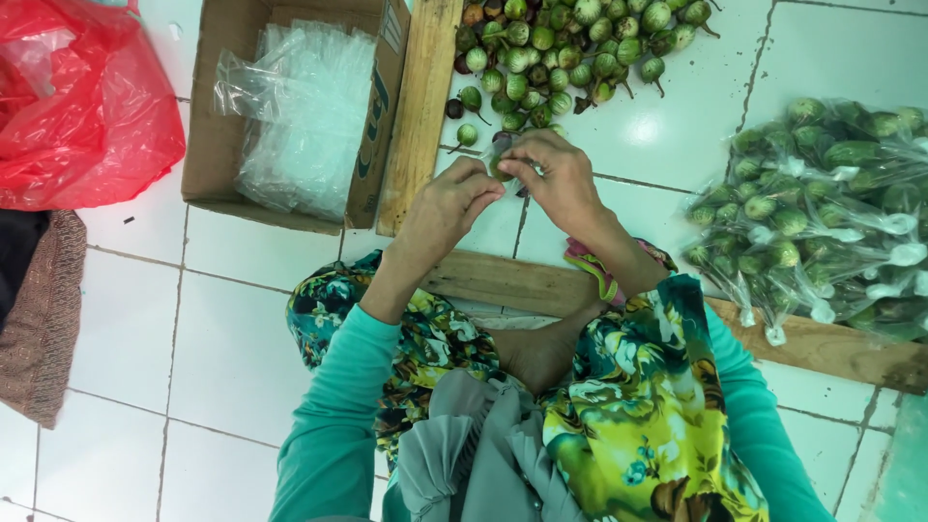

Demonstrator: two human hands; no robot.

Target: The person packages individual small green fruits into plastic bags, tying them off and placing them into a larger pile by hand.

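1. White glossy floor tiles [667, 126] carry everything; the person sits on them, with worn wooden planks [422, 106] laid around the working spot.
2. Both hands meet just in front of a loose heap of small round green eggplants with stems [565, 48]. The left hand [445, 208] and right hand [556, 179] have their fingers pinched closed around one small green eggplant in a bit of clear plastic [503, 169], held just above the floor.
3. The thin film looks slippery; a loose pinch could let the eggplant drop and roll into the heap.
4. Stems on these fruits may puncture the plastic if it is pulled tight.
5. To the right, the pile of filled clear bags of green eggplants [822, 213] rests partly on a plank; it could slide if nudged.
6. The open cardboard box of clear plastic bags [300, 106] sits to the left, beside a crumpled red plastic bag [82, 97]; reaching across could scatter loose fruit.
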